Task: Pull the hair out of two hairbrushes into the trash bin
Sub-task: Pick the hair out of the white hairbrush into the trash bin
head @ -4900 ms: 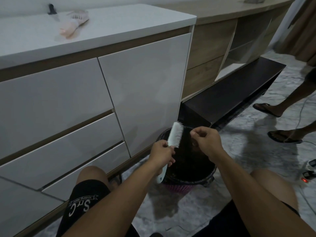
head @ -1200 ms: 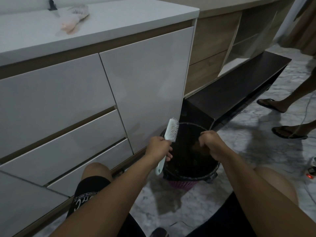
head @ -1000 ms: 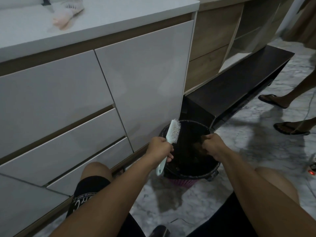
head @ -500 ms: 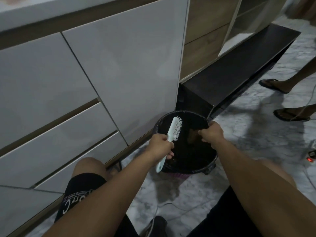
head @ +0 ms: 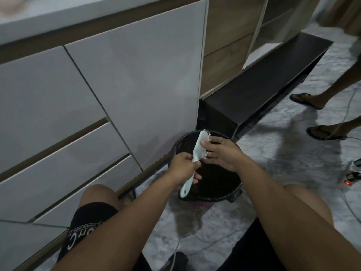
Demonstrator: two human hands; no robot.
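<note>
**Head view: fingers at the bristles over the bin**

Head view, looking down between the knees. White plastic paddle hairbrush (head: 197,153) gripped by its handle in the left hand (head: 183,171), held tilted above the round black trash bin (head: 234,194) on the marbled floor. Right hand (head: 222,153) spread loosely, fingertips (head: 203,142) laid against the bristles, clamping nothing visible. Hard to tell whether any hair remains; bristle bed possibly almost clean. Best done by pinching strands low at the bristle roots, pulling outward along the pins, keeping the brush head over the bin opening, steadying the handle firmly, then shaking fingers clean inside the rim.
</note>
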